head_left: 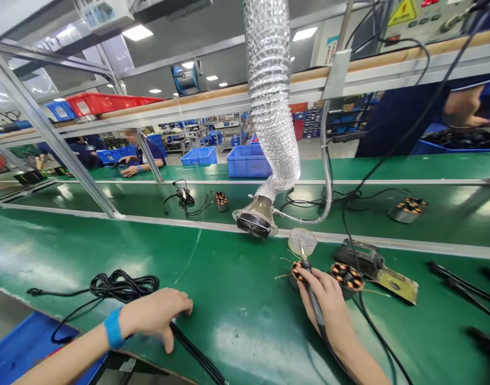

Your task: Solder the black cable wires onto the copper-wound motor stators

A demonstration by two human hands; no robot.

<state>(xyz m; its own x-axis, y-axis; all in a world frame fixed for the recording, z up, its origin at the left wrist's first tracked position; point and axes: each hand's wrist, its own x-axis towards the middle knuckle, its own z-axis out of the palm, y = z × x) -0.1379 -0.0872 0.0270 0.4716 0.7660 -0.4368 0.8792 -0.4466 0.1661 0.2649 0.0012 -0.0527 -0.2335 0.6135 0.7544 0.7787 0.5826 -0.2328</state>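
My right hand (329, 310) grips a soldering iron (316, 310) like a pen. Its tip points into a small round translucent dish (302, 238), perhaps of rosin. A motor stator with copper windings (296, 275) is partly hidden behind that hand; a second stator (347, 278) sits just right of it. My left hand (160, 313), with a blue wristband, hovers low over the bench, thumb and fingers apart. Under and beside it run black cables (197, 353), and a coiled black power cord (122, 286) lies just behind it.
A silver fume duct (271, 96) hangs down to its hood (256, 216) over the green bench (237, 299). A soldering iron stand (361, 256) is at right. Beyond the strip are another stator (407, 209), cords and blue bins (249, 161). A co-worker (148, 155) sits far left.
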